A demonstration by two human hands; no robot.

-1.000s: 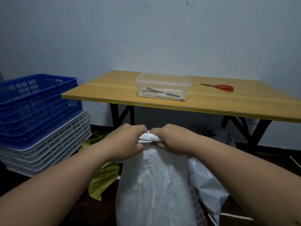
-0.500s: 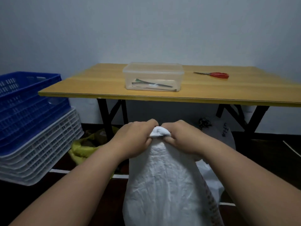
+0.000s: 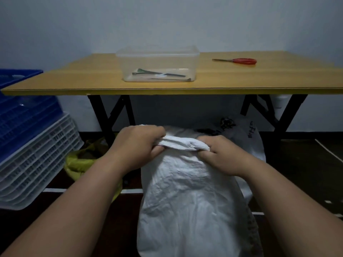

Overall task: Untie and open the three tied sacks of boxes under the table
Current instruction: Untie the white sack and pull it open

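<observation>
Both the left hand [image 3: 138, 145] and right hand [image 3: 220, 154] are gripping the bunched neck of a crinkled white woven sack [image 3: 189, 201], while beyond the right hand a second white sack [image 3: 248, 134] is showing illegible dark writing.

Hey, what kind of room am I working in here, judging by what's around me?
Probably a storeroom or small packing area. Stacked blue and white plastic crates stand against a bare wall, woven white sacks sit on the floor by a plain wooden folding table, and red-handled scissors lie on top.

Table legs [image 3: 104, 115] flank sacks [image 3: 185, 191]; crates [image 3: 31, 145] leftward
</observation>
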